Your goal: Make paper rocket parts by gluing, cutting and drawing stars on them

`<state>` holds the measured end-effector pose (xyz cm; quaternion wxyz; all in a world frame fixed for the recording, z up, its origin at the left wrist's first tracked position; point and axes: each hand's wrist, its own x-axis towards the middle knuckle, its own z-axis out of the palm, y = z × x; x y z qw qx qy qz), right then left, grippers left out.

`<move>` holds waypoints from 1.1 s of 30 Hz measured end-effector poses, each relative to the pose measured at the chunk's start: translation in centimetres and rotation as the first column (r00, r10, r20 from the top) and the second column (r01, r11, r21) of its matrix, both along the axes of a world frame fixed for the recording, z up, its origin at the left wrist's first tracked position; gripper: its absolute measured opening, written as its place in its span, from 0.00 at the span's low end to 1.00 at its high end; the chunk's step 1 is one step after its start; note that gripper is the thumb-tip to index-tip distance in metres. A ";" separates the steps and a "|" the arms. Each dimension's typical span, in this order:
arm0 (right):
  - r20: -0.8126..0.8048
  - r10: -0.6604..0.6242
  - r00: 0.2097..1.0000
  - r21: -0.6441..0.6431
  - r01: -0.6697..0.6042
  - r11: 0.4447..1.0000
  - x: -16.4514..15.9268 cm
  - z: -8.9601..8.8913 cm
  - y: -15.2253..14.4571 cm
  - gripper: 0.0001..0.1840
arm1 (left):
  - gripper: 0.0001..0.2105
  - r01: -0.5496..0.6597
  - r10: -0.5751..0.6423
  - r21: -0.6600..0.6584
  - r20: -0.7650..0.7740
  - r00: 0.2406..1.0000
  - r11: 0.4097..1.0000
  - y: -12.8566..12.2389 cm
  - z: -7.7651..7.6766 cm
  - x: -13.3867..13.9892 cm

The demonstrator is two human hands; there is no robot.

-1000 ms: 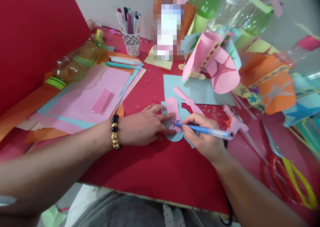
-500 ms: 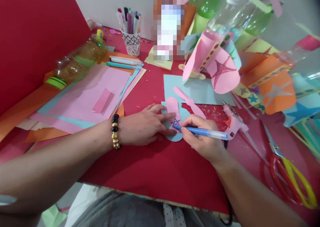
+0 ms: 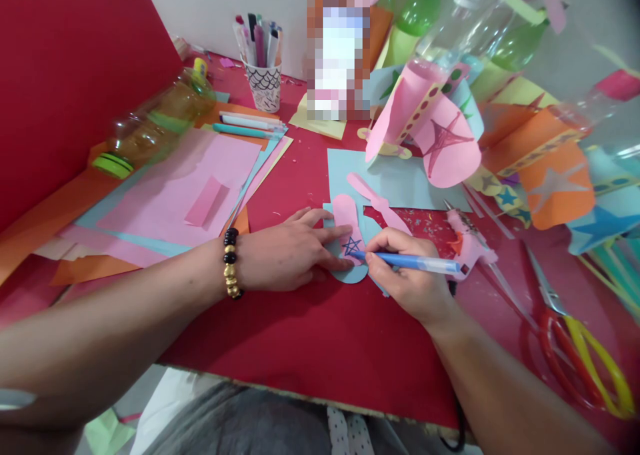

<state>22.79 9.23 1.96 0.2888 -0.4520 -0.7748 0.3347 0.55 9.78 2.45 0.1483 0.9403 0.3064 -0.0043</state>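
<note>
Head view, near the centre of the frame: a rounded pink paper strip (image 3: 345, 209) bearing a dark-blue star lies over rounded light-blue paper (image 3: 353, 277). It looks light, flexible and easily creased, likely to slide unless pressed; its edges seem best for lifting. The left hand (image 3: 290, 255), grasping nothing, rests fingers on it either side of the star; the right hand (image 3: 407, 275) pinches a slim blue plastic pen (image 3: 405, 261) near the tip. Beneath is a red desk (image 3: 310, 348), seemingly smooth, scattered with scraps. Red-and-yellow-handled metal scissors (image 3: 553, 301) lie lower right, paper-wrapped plastic bottles (image 3: 443, 38) stand upper right, before a pale grey wall (image 3: 210, 8).
</note>
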 end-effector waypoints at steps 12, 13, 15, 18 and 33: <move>0.024 -0.083 0.996 0.063 0.081 0.995 0.3 -0.3 0.2 0.02 | 0.21 -0.014 0.015 -0.020 0.059 0.998 1.000 0.0 -0.1 -0.1; 0.027 -0.082 0.996 0.058 0.081 0.995 0.3 -0.3 0.2 0.02 | 0.21 -0.016 0.017 -0.023 0.068 0.998 1.000 0.0 -0.1 -0.1; 0.028 -0.080 0.996 0.049 0.078 0.996 0.2 -0.4 0.3 0.02 | 0.20 -0.016 0.017 -0.021 0.071 0.997 1.000 -0.1 -0.1 -0.1; 0.019 -0.073 0.997 0.040 0.072 0.997 0.1 -0.4 0.3 0.03 | 0.20 -0.015 0.016 -0.014 0.044 0.999 1.000 -0.1 0.0 -0.1; -0.011 -0.077 0.997 0.035 0.077 0.996 0.8 0.1 0.2 0.04 | 0.22 -0.003 0.003 -0.018 0.029 1.000 1.000 -0.1 0.0 -0.2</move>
